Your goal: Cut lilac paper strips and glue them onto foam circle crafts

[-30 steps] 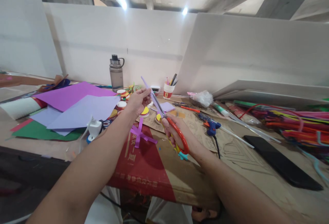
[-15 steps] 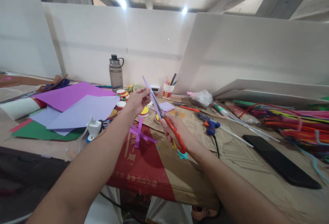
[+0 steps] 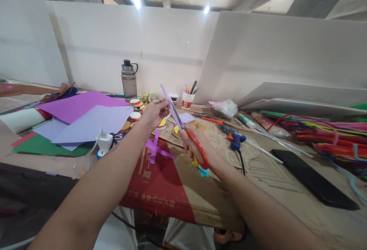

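My left hand (image 3: 158, 111) pinches a narrow lilac paper strip (image 3: 164, 90), held up at a slant above the table. In my right hand (image 3: 192, 143) is a pair of scissors (image 3: 197, 146) with red and yellow handles, its blades pointing up and left along the strip beside my left fingertips. Whether the blades are parted is hard to see. Below the hands, crossed purple paper strips (image 3: 155, 147) lie on a red and brown cardboard sheet (image 3: 164, 189). A small lilac paper piece (image 3: 187, 117) rests behind the scissors.
Lilac and purple sheets (image 3: 94, 124) are piled left, by a white plug (image 3: 104, 141). Behind stand a water bottle (image 3: 129, 81) and a cup of pens (image 3: 187, 100). To the right lie a blue glue gun (image 3: 236, 140), a black phone-like slab (image 3: 312, 179) and colourful pipe cleaners (image 3: 329, 139).
My left hand and the strip have shifted slightly right. The scissors have turned a little, and less of the strip shows along their blades.
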Available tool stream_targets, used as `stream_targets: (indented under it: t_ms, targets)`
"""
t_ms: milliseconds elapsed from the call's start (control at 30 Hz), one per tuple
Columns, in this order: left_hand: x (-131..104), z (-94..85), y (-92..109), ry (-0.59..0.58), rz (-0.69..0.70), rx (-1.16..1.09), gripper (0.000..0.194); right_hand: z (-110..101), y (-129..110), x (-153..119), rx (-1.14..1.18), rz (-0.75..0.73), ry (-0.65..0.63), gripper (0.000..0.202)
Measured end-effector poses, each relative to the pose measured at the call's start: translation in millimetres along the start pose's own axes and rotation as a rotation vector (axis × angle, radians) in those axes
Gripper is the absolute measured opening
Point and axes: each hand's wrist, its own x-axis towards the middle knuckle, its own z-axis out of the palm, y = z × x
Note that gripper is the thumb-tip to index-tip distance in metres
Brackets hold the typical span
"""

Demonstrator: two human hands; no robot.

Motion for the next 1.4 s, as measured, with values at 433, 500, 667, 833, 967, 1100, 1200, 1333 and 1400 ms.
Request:
stream_targets:
  t_ms: [433,500,667,833,967,1100,1200,1333,1400]
  targets:
    - [-3,1.3,-1,0.023,0.004,0.015,0.009,4,-4,-2,0.028,0.034,0.035,0.036]
    - [-3,2.3,-1,0.034,0.004,0.016,0.01,4,-6,-2,0.027,0.043,0.035,0.035]
    - [-3,3.0,-1,0.036,0.005,0.013,0.01,4,-6,-3,0.018,0.041,0.035,0.034]
    - [-4,3.6,-1,0.019,0.005,0.02,0.011,5,-7,-5,0.028,0.039,0.038,0.032]
    - [-4,3.2,-2,0.02,-0.002,0.027,0.01,5,-9,-5,0.043,0.062,0.04,0.032]
    - [-1,-0.6,0,0.036,-0.009,0.013,0.014,5,-8,-5,0.015,0.04,0.042,0.031]
    - [3,-4.9,2,0.044,0.013,-0.008,0.018,3,-5,-5,-0.032,0.003,0.017,0.032]
    - [5,-8.1,5,0.064,0.033,-0.015,0.017,2,0,-4,-0.055,-0.019,-0.019,0.033]
    - [5,-7.7,6,0.058,0.035,-0.013,0.016,2,0,-4,-0.063,-0.033,-0.017,0.032]
